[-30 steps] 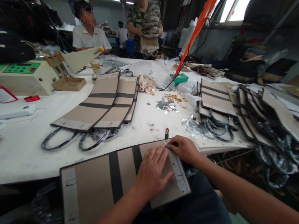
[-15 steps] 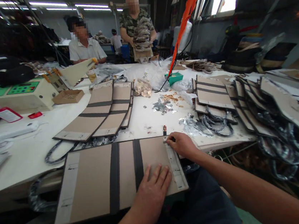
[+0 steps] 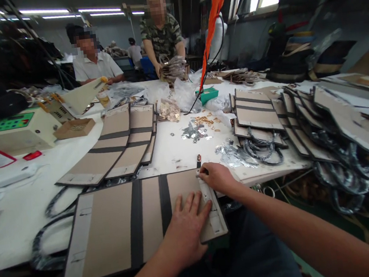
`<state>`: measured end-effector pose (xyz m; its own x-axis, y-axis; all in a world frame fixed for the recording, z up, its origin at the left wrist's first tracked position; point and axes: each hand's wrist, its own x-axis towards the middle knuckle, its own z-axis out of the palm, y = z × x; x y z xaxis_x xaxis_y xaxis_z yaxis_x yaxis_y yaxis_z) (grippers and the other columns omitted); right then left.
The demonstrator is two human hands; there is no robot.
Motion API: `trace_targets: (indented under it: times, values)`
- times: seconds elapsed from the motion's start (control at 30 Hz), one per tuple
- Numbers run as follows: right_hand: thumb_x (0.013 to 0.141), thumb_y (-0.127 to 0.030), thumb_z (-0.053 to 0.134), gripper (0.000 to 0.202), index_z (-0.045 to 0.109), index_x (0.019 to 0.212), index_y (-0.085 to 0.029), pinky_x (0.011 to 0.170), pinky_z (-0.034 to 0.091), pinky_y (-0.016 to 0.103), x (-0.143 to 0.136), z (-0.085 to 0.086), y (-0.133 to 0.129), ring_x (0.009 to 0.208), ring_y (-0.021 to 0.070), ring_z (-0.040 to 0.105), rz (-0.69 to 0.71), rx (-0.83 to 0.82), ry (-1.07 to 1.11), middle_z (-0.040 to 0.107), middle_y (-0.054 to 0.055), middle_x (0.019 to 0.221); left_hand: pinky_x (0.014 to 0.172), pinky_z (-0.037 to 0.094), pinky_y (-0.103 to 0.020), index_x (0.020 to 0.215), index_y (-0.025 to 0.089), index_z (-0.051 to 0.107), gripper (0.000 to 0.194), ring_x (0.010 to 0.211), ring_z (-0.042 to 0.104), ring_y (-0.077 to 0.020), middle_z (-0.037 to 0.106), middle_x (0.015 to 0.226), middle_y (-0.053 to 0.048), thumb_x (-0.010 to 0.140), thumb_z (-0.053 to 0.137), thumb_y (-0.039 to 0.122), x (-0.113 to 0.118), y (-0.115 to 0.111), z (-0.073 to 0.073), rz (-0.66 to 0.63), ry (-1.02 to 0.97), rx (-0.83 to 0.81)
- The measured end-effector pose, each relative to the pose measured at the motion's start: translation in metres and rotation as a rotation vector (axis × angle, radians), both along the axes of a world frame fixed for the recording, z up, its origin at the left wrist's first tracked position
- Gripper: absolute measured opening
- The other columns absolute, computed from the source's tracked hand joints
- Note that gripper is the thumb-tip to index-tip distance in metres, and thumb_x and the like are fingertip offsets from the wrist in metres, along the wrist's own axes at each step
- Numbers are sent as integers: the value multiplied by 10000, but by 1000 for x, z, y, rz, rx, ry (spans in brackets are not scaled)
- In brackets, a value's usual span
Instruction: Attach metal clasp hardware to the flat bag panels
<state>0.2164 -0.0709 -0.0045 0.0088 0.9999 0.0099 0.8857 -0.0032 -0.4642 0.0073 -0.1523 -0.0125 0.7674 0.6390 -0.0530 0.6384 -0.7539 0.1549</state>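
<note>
In front of me lies a long bag panel (image 3: 111, 231), its beige board side up, with dark edges, two black bands and a pale strip at each end. My left hand (image 3: 187, 225) rests flat on its right part, fingers spread. At the far right corner, by the pale strip, my right hand (image 3: 217, 178) is closed in a pinch; what the fingertips hold is hidden. Just beyond them a small black tab with a shiny end (image 3: 199, 159) sticks out past the edge. A plastic-wrapped handle (image 3: 39, 250) shows at the panel's left.
Similar panels lie in stacks at the left (image 3: 114, 140) and right (image 3: 258, 114). Loose silver plates (image 3: 193, 131) and gold pieces (image 3: 204, 120) lie between. A machine (image 3: 20, 130) stands far left. Across the table, one person (image 3: 161, 34) holds a bundle (image 3: 173, 68); another sits.
The view has shifted slightly to the right. My left hand has slid a little toward the panel's right strip. The standing person has lowered the bundle toward the table.
</note>
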Motion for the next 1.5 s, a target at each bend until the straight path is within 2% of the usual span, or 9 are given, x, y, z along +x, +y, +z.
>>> trace_targets:
  times: [0.1, 0.27, 0.43, 0.57, 0.67, 0.83, 1.0, 1.27, 1.5]
  values:
    - [920, -295, 693, 79, 736, 874, -247, 692, 372, 282, 1, 1, 3, 877, 216, 687, 16, -10, -14, 775, 31, 918, 1270, 113, -640, 1618, 265, 328, 997, 1546, 293, -401, 304, 1691, -193, 763, 764, 535, 0, 3, 1, -1, -15, -3]
    - [943, -302, 662, 105, 740, 905, -242, 722, 392, 285, 1, -2, 3, 911, 217, 683, 34, -4, -33, 772, 44, 973, 1272, 80, -654, 1619, 253, 328, 998, 1562, 262, -404, 308, 1689, -193, 768, 762, 543, -2, 6, 5, -24, 5, -24]
    - [907, -256, 705, 228, 743, 1131, -239, 798, 441, 285, 7, 6, -12, 919, 208, 682, 72, 37, 55, 769, 42, 1031, 1273, 56, -659, 1623, 195, 306, 1049, 1587, 190, -418, 281, 1684, -251, 763, 784, 559, -2, 9, 10, -72, 32, -63]
    - [911, -266, 689, 83, 765, 904, -233, 731, 451, 269, 10, 29, -35, 772, 183, 674, 91, 64, 257, 755, 5, 817, 1282, 26, -636, 1620, 194, 315, 1039, 1605, 124, -400, 240, 1699, -249, 758, 786, 534, -4, 9, 3, -76, 2, -61]
    - [910, -281, 675, 121, 764, 848, -228, 718, 453, 267, 9, 39, -48, 751, 178, 676, 78, 69, 317, 756, 5, 794, 1285, -12, -621, 1628, 217, 298, 1029, 1613, 94, -381, 193, 1726, -207, 765, 765, 524, -4, 9, -3, -70, -9, -53]
    - [856, -242, 681, 123, 787, 911, -209, 716, 454, 276, 9, 14, -54, 768, 192, 679, 68, -123, 238, 761, 22, 811, 1276, -28, -637, 1652, 191, 235, 1065, 1612, 78, -391, 169, 1734, -200, 791, 732, 573, -3, 13, 3, -100, 25, -102]
    - [833, -242, 695, 134, 751, 949, -205, 733, 456, 276, 11, -10, -52, 771, 183, 658, -10, -173, 216, 735, 13, 824, 1272, -31, -646, 1656, 163, 219, 1074, 1607, 99, -405, 167, 1725, -232, 807, 733, 573, -3, 17, 6, -116, 24, -133]
    - [791, -226, 709, 46, 733, 821, -200, 631, 408, 243, 13, -6, -42, 660, 139, 607, -12, -299, 309, 685, -23, 717, 1268, -45, -654, 1660, 186, 214, 1074, 1607, 94, -405, 165, 1729, -220, 806, 729, 585, -3, 17, 3, -122, 19, -130]
    - [805, -349, 702, 135, 748, 820, -224, 663, 395, 265, 0, 1, -47, 729, 173, 644, -72, -227, 129, 742, 11, 784, 1275, -49, -641, 1672, 190, 181, 1096, 1616, 54, -380, 142, 1734, -211, 809, 674, 652, -4, 13, -3, -90, 1, -92]
